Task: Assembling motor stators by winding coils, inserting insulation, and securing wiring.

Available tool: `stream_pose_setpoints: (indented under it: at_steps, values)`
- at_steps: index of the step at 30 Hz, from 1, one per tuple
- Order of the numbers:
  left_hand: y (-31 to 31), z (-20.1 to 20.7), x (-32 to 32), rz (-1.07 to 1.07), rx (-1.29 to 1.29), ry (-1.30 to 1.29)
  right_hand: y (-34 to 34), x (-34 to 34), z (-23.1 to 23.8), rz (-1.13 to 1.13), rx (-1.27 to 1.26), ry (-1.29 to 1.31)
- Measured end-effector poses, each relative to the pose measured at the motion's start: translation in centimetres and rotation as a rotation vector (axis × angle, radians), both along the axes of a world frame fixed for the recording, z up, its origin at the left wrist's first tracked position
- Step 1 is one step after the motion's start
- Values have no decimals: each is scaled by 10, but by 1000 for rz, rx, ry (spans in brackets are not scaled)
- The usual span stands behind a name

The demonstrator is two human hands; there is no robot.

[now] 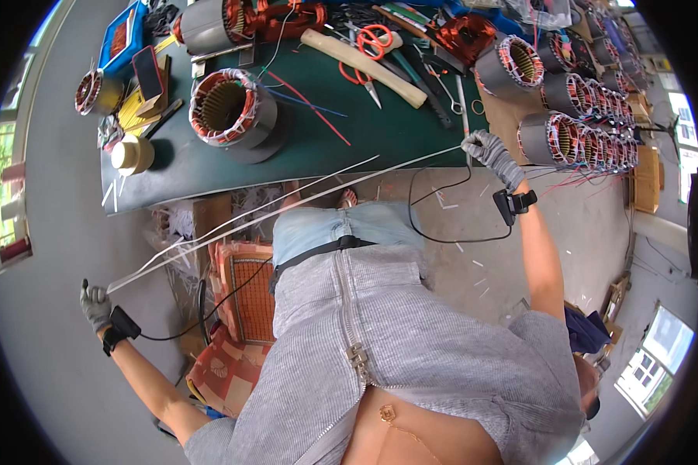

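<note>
A long white cord [318,191] runs taut between my two gloved hands, in front of the table's near edge. My left hand [95,304], out at the lower left, has its fingers closed on one end. At the right, by the table's front corner, my right hand [492,157] pinches the cord's other end. A second length of the cord runs alongside from the left hand, and its loose tip lies over the tabletop. Nearest on the table stands a motor stator [265,128] with orange windings laced in white.
On the green tabletop [310,128] lie a pale wooden stick [363,68], red-handled scissors [357,74], a phone [147,74] and a cream-coloured roll [132,155]. Several laced stators [554,139] crowd the right side. A chair [248,294] stands at my left. Black cables hang from both wrist devices.
</note>
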State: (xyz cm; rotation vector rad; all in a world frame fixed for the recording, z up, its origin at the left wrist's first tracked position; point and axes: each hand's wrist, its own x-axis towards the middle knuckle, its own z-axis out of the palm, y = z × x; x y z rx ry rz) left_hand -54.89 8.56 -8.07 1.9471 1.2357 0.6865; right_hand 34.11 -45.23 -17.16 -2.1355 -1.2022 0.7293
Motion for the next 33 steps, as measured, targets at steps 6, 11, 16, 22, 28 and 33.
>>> stream_pose_setpoints:
  at_steps: [6, 11, 16, 22, 28, 33]
  values:
    - [9, -8, 83, 229, -813, -945, -43, 8, 9, -128, -6, -78]
    - [19, -4, -10, 715, -455, -782, -59, 41, -45, -277, 110, -46]
    - [-4, -17, 112, 319, 136, -5, -2, -15, 25, -527, -169, 62]
    - [-236, 31, 415, 51, -593, -566, 119, -154, 103, -280, 357, 1877]
    - [-300, 65, 542, -373, -679, -417, 161, -195, 120, -117, 413, 2040]
    - [-298, 61, 541, -335, -929, -486, 164, -210, 128, -102, 400, 1643]
